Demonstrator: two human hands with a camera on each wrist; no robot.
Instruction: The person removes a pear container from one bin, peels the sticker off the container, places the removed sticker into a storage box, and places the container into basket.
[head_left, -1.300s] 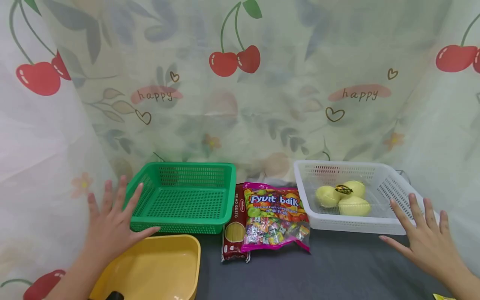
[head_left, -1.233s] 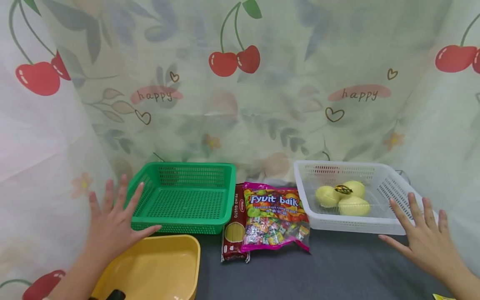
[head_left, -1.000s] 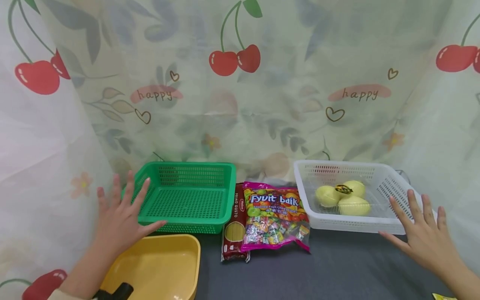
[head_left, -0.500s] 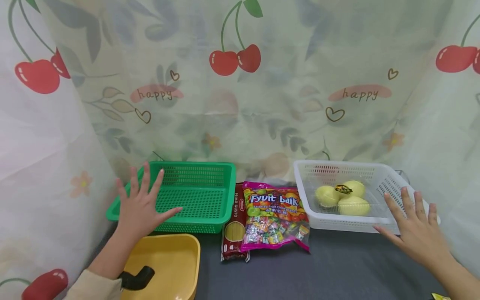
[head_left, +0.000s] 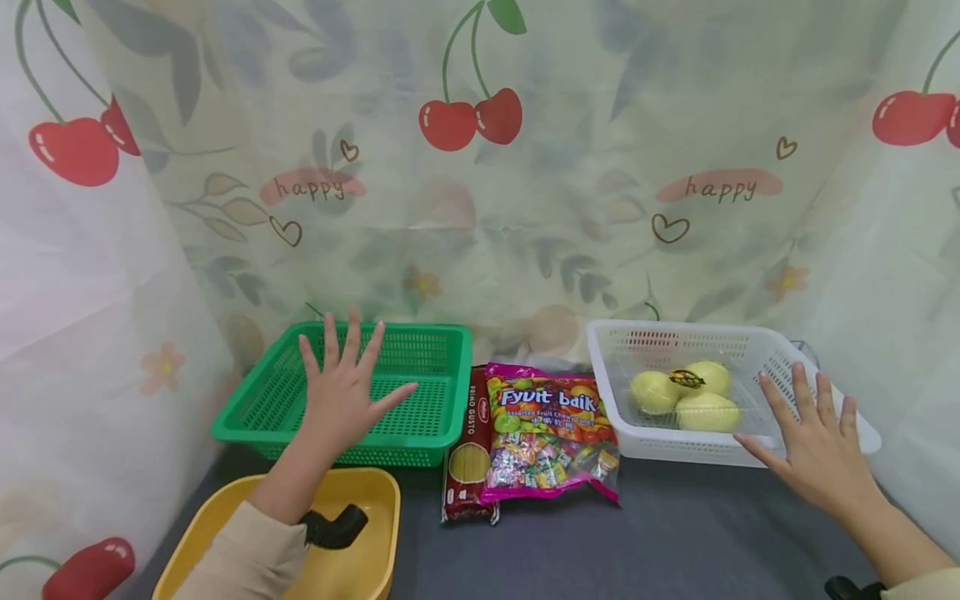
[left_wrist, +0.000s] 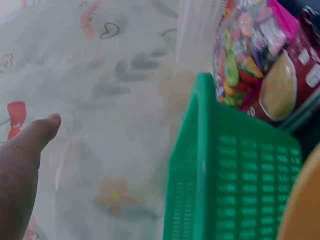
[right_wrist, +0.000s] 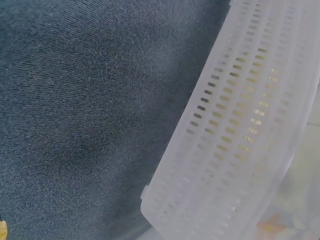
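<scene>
My left hand [head_left: 341,400] is held in the air with fingers spread, in front of the green basket [head_left: 431,442], and grips nothing. In the left wrist view its thumb [left_wrist: 30,150] shows apart from the basket. My right hand [head_left: 821,454], also spread and holding nothing, hovers by the front right of the white basket [head_left: 705,447]. Inside that basket lie pale yellow-green fruits [head_left: 708,412] in clear plastic packaging with a dark label. Between the baskets are a bag of fruit chewy candy [head_left: 551,433] and a red pack of spaghetti [head_left: 468,467], the bag partly over the pack.
A yellow basin [head_left: 360,558] stands in front of the green basket, below my left forearm. Dark grey cloth [head_left: 645,542] covers the table. A cherry-print curtain [head_left: 525,233] closes off the back and sides. A yellow scrap [right_wrist: 3,230] shows at the right wrist view's edge.
My left hand has moved rightward and slightly up, from the green basket's left side to before it. My right hand has shifted a little left and up. The baskets and packs have stayed put.
</scene>
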